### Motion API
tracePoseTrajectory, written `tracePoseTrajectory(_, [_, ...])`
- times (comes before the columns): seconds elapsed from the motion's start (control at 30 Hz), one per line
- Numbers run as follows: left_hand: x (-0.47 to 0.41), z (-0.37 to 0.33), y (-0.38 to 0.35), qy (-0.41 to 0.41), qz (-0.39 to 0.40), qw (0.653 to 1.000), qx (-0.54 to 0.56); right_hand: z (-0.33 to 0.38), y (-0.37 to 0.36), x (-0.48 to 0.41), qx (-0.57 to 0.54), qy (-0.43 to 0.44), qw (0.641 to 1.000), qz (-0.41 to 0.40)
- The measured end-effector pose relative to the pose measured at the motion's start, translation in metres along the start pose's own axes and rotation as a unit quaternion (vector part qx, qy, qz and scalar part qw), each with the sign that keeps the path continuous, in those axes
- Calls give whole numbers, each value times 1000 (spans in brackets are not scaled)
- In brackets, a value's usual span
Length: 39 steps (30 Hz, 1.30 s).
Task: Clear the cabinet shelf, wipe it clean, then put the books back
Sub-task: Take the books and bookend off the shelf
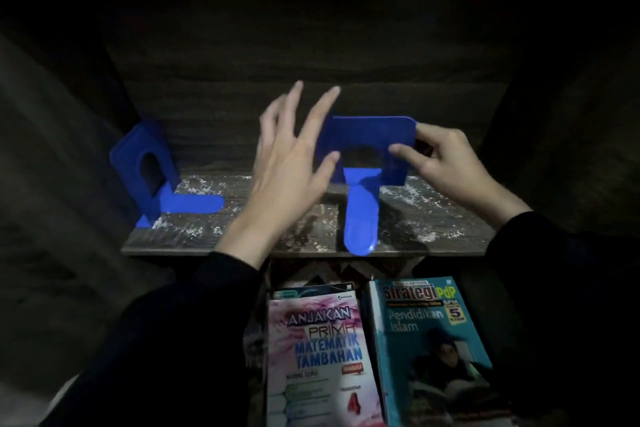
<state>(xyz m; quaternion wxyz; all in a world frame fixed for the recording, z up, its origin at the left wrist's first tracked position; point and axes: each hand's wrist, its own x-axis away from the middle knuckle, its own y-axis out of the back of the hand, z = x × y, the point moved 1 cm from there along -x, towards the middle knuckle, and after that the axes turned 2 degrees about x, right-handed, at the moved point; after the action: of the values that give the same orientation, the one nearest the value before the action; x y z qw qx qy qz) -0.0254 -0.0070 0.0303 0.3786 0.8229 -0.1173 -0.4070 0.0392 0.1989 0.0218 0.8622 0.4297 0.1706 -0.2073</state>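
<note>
Right hand (446,163): a blue bookend (367,139) is gripped at its upper right corner. The thumb is laid across the front face and the other fingers are curled behind the plate. The plate stands upright, and its flat tongue runs from below the thumb out to the front edge of the shelf (242,239). Whether the foot is lifted off the board cannot be told.

Left hand (287,163): the fingers are held straight and spread, with nothing gripped. The hand is blurred. Its thumb is seen over the left edge of the bookend plate, but contact cannot be judged. Dark sleeves are worn on both arms.

Well to the left of the left fingers, a second bookend (152,163), also blue, is set against the left wall of the cabinet, its tongue pointing right along the board. The dark wood board is flecked with pale specks on both sides of the fingers.

Below the wrists, under the shelf edge, two books are laid cover-up side by side.
- The pink book (322,357) below the left wrist is marked "ANJAKAN PRIMA MATEMATIK TAMBAHAN" with a red "4".
- The teal book (433,350) to its right is marked "Strategi PdP", "SPM", "5" and "Pendidikan Islam".

Smaller print on both covers is not legible.
</note>
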Motion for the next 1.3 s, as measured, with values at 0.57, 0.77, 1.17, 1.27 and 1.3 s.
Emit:
tracePoseTrajectory(0.57, [163, 102, 52, 310, 250, 902, -167, 69, -242, 91, -159, -122, 924, 325])
tracePoseTrajectory(0.77, [227, 172, -5, 412, 308, 852, -97, 13, -304, 192, 14, -240, 858, 455])
tracePoseTrajectory(1.17, [307, 219, -95, 512, 302, 804, -20, -11, -344, 264, 217, -194, 792, 537])
tracePoseTrajectory(1.27, [319, 220, -101, 557, 281, 781, 25, -14, -346, 266, 217, -187, 789, 544])
tracePoseTrajectory(1.3, [323, 222, -102, 570, 268, 775, 39, -14, -346, 265, 220, -182, 788, 545])
